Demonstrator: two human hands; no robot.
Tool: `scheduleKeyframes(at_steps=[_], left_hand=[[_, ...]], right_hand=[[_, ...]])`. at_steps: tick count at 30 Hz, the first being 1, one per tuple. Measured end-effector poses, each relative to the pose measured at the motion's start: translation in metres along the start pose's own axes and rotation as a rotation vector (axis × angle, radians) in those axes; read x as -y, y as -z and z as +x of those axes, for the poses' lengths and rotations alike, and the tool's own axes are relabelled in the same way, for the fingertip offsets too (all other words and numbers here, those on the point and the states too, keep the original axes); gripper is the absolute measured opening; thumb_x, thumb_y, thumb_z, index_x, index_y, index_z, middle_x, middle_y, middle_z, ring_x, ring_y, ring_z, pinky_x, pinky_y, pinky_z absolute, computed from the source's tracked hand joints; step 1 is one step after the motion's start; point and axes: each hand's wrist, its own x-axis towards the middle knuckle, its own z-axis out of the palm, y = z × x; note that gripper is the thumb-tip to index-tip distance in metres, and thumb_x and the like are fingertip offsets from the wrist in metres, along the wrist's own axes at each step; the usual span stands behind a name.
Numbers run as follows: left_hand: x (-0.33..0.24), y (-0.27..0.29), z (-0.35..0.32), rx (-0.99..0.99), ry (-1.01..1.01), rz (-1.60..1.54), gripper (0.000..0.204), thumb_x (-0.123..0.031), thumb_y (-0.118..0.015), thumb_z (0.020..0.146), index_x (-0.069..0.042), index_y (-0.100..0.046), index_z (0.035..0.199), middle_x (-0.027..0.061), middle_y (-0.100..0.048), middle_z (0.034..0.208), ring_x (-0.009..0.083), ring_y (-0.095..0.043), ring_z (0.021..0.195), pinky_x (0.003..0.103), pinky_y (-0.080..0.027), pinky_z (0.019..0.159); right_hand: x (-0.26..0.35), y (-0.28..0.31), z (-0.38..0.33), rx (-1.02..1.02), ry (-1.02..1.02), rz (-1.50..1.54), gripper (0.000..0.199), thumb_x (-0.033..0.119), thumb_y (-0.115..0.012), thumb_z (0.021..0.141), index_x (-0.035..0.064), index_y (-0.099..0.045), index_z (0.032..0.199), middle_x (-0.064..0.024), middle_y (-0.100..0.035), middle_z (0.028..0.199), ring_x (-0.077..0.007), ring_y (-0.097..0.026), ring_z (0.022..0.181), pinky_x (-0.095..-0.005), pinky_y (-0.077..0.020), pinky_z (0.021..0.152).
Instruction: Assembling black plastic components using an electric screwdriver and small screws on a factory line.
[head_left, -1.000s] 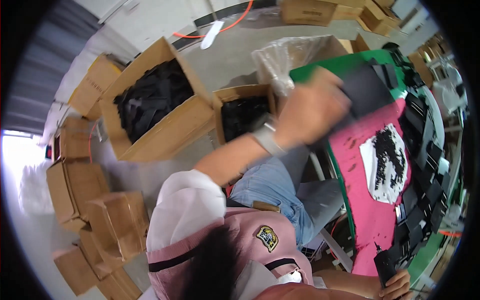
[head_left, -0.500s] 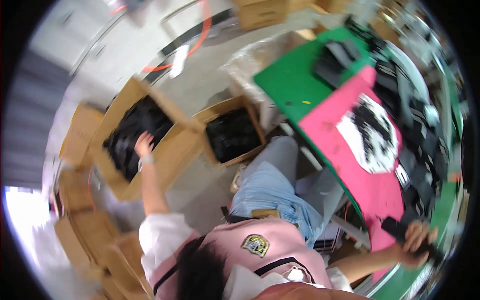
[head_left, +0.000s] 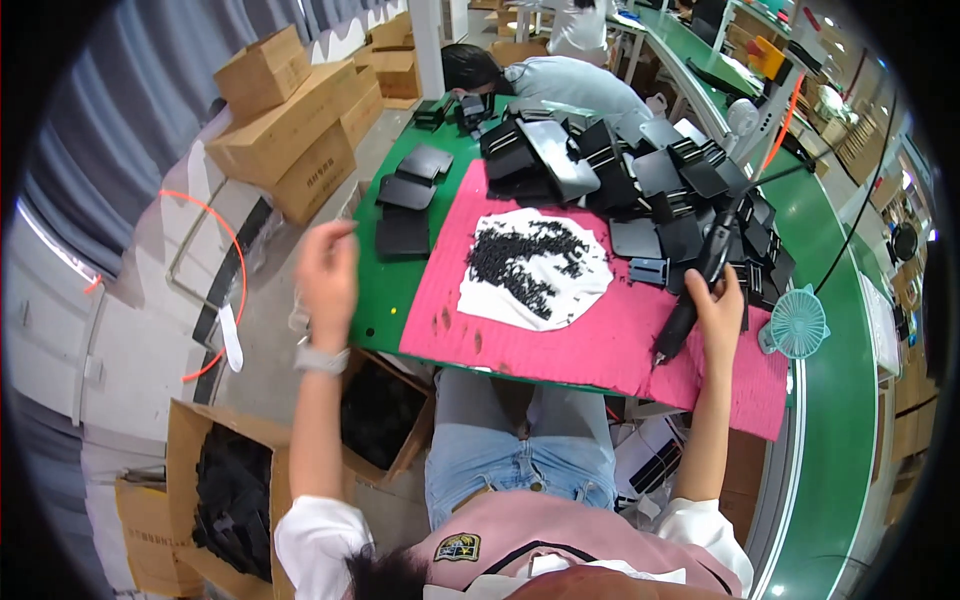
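My right hand [head_left: 718, 305] is wrapped round a black electric screwdriver [head_left: 680, 325], its tip pointing down at the pink mat [head_left: 620, 355]. A cable runs from its upper end. My left hand [head_left: 328, 275] is raised beside the green table's left edge, slightly blurred, fingers loosely apart with nothing visible in them. Many small black screws [head_left: 515, 262] lie on a white cloth [head_left: 590, 290] on the mat. Flat black parts [head_left: 402, 232] lie at the table's left. A larger heap of black plastic parts [head_left: 660, 175] covers the back and right.
Below the table at left stand an open cardboard box [head_left: 280, 500] of black pieces and a smaller box [head_left: 412, 450]. A turquoise fan [head_left: 798, 322] stands at the right. A co-worker [head_left: 580, 85] bends at the far table edge. Stacked cartons [head_left: 300, 150] stand far left.
My view has swung from the floor boxes to the table. My left hand has left the large open box and come up beside the table. My right hand still holds the screwdriver.
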Motion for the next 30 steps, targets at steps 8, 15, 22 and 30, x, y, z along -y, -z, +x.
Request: scheduleKeyframes(at_steps=[8,15,22,30], left_hand=[[0.005,-0.2,0.07,0.493,-0.256,0.405,0.053,-0.018,-0.066,0.075,-0.002,-0.046,0.122,0.0168,-0.054,0.119,0.0365,-0.055,0.104,0.044,-0.048,0.087],[-0.007,-0.194,0.077,0.463,-0.532,0.84,0.048,-0.011,-0.063,0.072,0.0,-0.053,0.118,0.0113,-0.062,0.111,0.0285,-0.057,0.099,0.04,-0.051,0.077],[-0.055,-0.128,0.026,0.233,-0.804,0.716,0.047,0.001,-0.054,0.075,0.005,-0.053,0.122,0.0151,-0.06,0.119,0.0285,-0.057,0.107,0.038,-0.049,0.082],[-0.108,-0.126,-0.046,0.32,-1.089,0.23,0.032,-0.013,-0.054,0.083,0.002,-0.061,0.109,0.0181,-0.063,0.114,0.0276,-0.061,0.102,0.039,-0.048,0.081]], right_hand=[[-0.007,-0.011,-0.013,-0.153,0.043,-0.217,0.069,0.029,-0.072,0.08,-0.0062,-0.042,0.131,-0.0039,-0.058,0.062,-0.0087,-0.049,0.05,-0.0248,-0.0415,0.051],[-0.003,0.001,-0.003,-0.116,-0.06,-0.296,0.067,0.037,-0.075,0.075,0.0028,-0.05,0.126,-0.0019,-0.051,0.053,-0.0104,-0.049,0.047,-0.0271,-0.0391,0.049],[0.027,-0.005,-0.015,-0.396,0.37,-0.289,0.038,0.01,-0.072,0.078,0.0031,-0.058,0.113,0.001,-0.054,0.066,-0.0048,-0.048,0.052,-0.0199,-0.0368,0.048],[0.071,-0.061,-0.035,0.52,-0.108,0.625,0.075,0.004,-0.065,0.084,0.0026,-0.019,0.144,-0.0133,-0.059,0.107,-0.0138,-0.061,0.091,-0.0238,-0.048,0.078]])
